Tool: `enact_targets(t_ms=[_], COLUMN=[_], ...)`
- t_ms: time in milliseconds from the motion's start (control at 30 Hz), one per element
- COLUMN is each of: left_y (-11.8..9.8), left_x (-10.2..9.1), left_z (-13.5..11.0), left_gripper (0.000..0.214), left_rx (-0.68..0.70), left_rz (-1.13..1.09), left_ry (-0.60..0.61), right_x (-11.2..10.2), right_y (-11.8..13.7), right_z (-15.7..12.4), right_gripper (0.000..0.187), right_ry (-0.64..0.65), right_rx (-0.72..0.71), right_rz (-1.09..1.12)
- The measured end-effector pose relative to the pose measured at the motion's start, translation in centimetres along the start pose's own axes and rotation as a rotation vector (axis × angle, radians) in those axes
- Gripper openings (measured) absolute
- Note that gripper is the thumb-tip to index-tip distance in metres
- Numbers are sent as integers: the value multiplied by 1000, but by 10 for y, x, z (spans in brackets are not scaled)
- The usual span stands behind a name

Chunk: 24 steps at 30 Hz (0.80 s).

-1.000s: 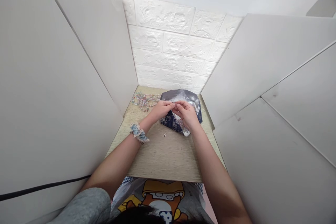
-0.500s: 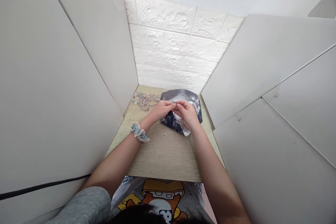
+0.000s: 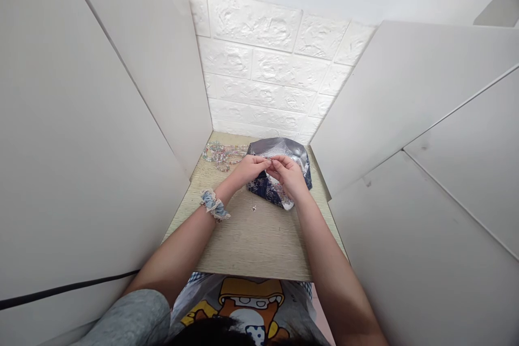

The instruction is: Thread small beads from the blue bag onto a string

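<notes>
My left hand (image 3: pixel 250 167) and my right hand (image 3: pixel 288 174) meet fingertip to fingertip, both pinched closed. Whatever sits between the fingertips is too small to make out. Under and behind them lies an open bag (image 3: pixel 263 188), dark blue with a pale pattern and a silvery lining; small pinkish bits show at its mouth, partly covered by my right hand. Left of the bag, strings of pastel beads (image 3: pixel 221 157) lie in a loose heap. A tiny shiny metallic piece (image 3: pixel 254 208) is just below my hands, over the bare wood.
The wooden tabletop (image 3: pixel 251 248) is narrow, with white panels (image 3: pixel 133 65) rising on the left and more white panels (image 3: pixel 389 184) on the right. A white brick-patterned wall (image 3: pixel 267 70) closes off the back. A black cable (image 3: pixel 68 287) runs at lower left.
Both hands keep the same pinched pose over the bag. The whole view has shifted very slightly; nothing else visibly differs.
</notes>
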<state>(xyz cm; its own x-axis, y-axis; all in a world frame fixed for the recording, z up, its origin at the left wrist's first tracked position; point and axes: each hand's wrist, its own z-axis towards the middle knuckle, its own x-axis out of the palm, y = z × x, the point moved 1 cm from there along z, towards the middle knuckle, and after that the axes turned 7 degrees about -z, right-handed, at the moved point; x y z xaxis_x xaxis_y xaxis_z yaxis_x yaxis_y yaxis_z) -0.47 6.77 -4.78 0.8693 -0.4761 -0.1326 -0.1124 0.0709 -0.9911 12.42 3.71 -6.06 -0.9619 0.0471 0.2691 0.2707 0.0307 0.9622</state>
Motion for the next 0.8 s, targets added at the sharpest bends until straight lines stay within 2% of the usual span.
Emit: enact_targets(t_ms=[367,800], left_y=[2,1], left_x=[0,0], left_z=[2,1], left_gripper=[36,34], left_rx=[4,-22], left_rz=[61,24], left_ry=[-13,-26], right_x=[0,1], right_y=[1,1], right_z=[-1,-2], right_gripper=[29,31], right_ry=[15,3], right_rx=[15,12], right_rz=[-44,0])
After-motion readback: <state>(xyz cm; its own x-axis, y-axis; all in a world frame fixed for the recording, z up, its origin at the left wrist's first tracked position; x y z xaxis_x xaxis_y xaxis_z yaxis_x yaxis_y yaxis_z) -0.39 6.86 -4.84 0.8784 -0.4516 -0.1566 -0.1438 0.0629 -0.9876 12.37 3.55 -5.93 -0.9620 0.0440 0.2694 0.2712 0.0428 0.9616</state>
